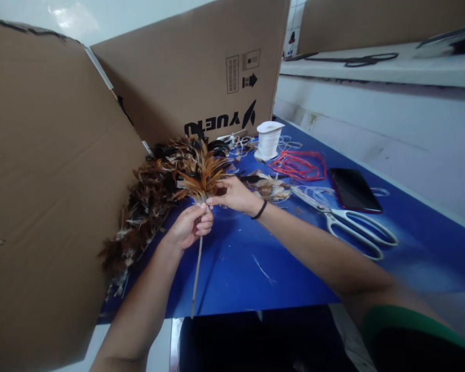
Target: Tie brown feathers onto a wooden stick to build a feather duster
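Note:
My left hand [190, 226] is closed around a thin stick [196, 279] just below a bunch of brown and orange feathers [203, 173]. The stick hangs down from that fist toward the table's front edge. At the base of the bunch, my right hand [232, 196] pinches the feathers between thumb and fingers; what exactly lies in the pinch is partly hidden. A black band circles the right wrist. Behind and left of the hands lies a long pile of dark and brown feathers [147, 199]. More loose feathers [269, 187] lie right of my right hand.
Scissors [333, 214] with pale handles and a dark phone [355, 189] lie on the blue tabletop [232, 263] at the right. Farther back are red cord [298, 165] and a white ribbon spool [269, 140]. Cardboard panels [178, 72] wall the left and back. A ledge [430, 70] holds other scissors.

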Action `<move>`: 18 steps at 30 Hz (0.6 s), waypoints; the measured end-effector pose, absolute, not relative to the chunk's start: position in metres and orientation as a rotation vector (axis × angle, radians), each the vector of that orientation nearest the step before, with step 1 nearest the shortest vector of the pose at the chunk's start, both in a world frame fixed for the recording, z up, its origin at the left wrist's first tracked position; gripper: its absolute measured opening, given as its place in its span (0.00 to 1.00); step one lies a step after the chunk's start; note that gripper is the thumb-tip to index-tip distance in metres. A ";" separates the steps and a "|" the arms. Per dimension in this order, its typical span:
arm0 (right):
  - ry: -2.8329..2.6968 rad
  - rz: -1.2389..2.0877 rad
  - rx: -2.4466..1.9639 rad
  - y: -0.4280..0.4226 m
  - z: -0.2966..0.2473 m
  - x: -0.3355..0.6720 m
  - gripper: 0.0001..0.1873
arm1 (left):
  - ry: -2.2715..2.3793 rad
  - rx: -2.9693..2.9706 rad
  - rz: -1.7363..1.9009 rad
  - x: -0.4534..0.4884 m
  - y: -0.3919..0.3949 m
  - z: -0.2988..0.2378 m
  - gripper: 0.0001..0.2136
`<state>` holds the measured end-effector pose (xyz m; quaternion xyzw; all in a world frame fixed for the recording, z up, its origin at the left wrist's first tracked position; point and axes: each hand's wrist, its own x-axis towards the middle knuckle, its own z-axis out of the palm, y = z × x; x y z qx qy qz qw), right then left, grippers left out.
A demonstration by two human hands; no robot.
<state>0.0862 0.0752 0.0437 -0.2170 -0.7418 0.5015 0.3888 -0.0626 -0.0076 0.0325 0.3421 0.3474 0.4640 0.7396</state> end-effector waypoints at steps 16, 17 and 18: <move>-2.506 0.342 -1.148 0.135 0.056 0.157 0.06 | 0.818 0.725 1.216 -0.060 -0.002 0.032 0.14; -2.549 0.308 -1.113 0.136 0.051 0.154 0.07 | 0.824 0.723 1.228 -0.060 -0.001 0.031 0.14; -2.587 0.262 -1.061 0.136 0.044 0.149 0.08 | 0.830 0.721 1.240 -0.061 0.000 0.030 0.14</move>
